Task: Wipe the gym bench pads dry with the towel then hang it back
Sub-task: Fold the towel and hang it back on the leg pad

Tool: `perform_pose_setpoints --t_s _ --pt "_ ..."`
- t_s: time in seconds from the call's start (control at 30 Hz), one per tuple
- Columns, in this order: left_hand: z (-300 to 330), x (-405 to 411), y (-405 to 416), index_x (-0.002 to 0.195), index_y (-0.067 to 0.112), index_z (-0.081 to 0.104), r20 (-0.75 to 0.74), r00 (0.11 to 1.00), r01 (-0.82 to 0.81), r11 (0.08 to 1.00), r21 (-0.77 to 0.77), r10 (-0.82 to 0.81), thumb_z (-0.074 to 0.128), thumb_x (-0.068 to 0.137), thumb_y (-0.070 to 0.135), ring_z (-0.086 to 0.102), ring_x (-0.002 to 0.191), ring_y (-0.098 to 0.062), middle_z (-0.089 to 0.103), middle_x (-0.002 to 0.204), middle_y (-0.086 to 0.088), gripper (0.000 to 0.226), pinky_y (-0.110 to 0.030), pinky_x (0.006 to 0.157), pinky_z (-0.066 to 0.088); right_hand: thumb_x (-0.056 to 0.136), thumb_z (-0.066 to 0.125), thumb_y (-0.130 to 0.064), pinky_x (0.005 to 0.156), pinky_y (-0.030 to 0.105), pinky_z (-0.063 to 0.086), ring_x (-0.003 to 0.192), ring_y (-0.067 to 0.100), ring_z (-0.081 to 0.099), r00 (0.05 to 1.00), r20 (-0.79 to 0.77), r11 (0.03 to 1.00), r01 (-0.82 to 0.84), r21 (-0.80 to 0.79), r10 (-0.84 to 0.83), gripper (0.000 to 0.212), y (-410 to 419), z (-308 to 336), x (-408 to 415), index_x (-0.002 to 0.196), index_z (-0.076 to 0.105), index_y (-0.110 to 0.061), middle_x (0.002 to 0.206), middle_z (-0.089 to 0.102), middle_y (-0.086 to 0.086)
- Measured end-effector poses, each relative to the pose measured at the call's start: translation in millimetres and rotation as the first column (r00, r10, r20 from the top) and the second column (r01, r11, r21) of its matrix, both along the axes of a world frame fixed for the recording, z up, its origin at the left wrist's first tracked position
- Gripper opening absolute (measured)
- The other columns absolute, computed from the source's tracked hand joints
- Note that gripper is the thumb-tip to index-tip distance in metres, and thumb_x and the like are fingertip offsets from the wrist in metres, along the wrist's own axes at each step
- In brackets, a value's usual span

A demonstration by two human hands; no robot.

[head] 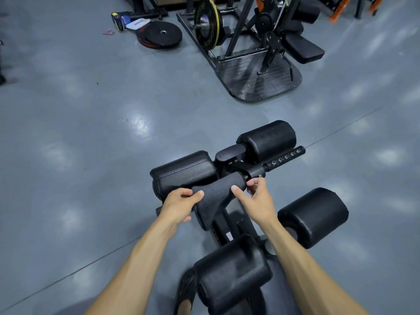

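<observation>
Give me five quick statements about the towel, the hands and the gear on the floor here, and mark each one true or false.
1. The dark towel is draped over a bar of the bench. True.
2. Only the right hand touches the towel. False: the left hand grips its left edge, and the right hand pinches its right edge.
3. Black weight plates lie flat on the floor in the background. True.
4. The towel is white. False: it is dark grey, almost black.
5. The yellow-lettered plate lies flat on the floor. False: it stands on edge on a machine.
</observation>
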State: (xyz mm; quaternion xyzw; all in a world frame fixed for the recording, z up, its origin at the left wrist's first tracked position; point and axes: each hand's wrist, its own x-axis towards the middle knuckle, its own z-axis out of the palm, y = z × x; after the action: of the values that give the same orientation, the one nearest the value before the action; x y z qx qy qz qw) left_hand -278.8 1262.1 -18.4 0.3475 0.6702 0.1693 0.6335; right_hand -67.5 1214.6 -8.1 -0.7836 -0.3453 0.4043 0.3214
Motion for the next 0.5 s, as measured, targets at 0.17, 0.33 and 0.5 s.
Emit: perform_pose_setpoints --t_s 0.17,0.33,0.5 --pt "0.9 8.6 6.8 0.093 0.015 0.07 0.003 0.997 -0.08 0.992 0.098 0.08 0.08 0.085 0.027 0.056 0.072 -0.011 0.062 0.082 0.003 0.018 -0.03 0.074 0.052 0.095 0.066 -0.004 0.072 0.01 0.048 0.085 0.012 0.057 0.938 -0.347 0.997 0.04 0.068 -0.014 0.036 -7.2 -3.5 3.5 0.118 0.039 -0.004 0.1 0.057 0.011" --pt "13.5 6.6 10.8 0.09 0.016 0.067 0.238 0.93 -0.268 0.96 -0.086 0.281 0.068 0.093 0.011 0.063 0.075 -0.01 0.068 0.085 0.003 0.006 -0.02 0.052 0.052 0.09 0.075 -0.013 0.065 0.017 0.045 0.065 0.006 0.053 0.982 -0.187 0.995 -0.022 0.102 0.041 0.02 -1.0 6.2 21.0 0.097 0.056 -0.014 0.078 0.056 0.002" --pt "12.1 9.0 23.3 0.1 0.014 0.07 0.2 0.95 -0.232 0.971 -0.063 0.241 0.068 0.095 0.016 0.063 0.077 -0.014 0.069 0.087 0.001 0.005 -0.028 0.071 0.05 0.084 0.08 -0.031 0.071 0.025 0.047 0.072 0.01 0.056 0.997 0.058 0.997 -0.06 0.05 0.057 0.023 27.9 24.2 19.5 0.099 0.065 -0.023 0.078 0.061 -0.006"
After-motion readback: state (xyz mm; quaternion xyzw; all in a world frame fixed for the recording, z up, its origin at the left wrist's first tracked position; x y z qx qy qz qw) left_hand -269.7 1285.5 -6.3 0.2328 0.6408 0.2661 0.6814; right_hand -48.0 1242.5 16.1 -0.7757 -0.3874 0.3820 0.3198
